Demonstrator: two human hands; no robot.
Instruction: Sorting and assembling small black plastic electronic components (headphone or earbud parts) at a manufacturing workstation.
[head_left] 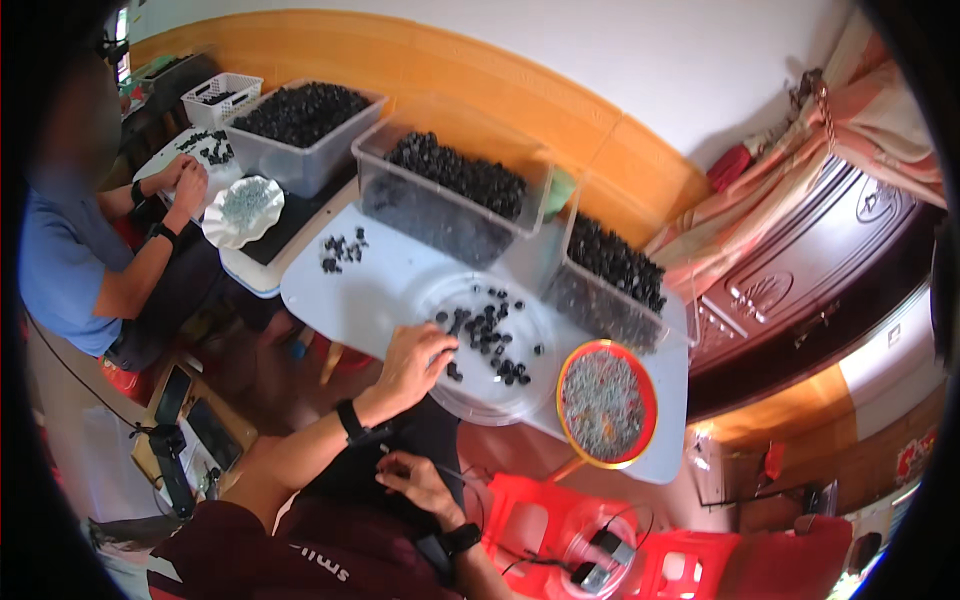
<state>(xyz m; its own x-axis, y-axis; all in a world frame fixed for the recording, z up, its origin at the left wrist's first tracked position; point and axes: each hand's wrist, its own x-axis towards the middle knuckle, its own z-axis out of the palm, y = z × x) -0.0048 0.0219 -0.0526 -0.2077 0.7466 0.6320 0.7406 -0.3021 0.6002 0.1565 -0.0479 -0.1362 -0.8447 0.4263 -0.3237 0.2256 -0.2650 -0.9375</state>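
Observation:
My left hand reaches over the near left rim of a clear round tray. Its fingers are curled together beside small black plastic parts that lie scattered in the tray; whatever is between the fingertips is too small to make out. Lower down, in front of my dark clothing, my right hand is held with its fingers bent and drawn together. A tiny pale spot shows at its fingertips, too small to name. A red bowl with a yellow rim, full of small silvery pieces, stands right of the tray.
Clear bins piled with black parts line the table's far side. A small heap of black parts lies on the white table. At left a co-worker sits by a white scalloped dish. Red stools stand below right.

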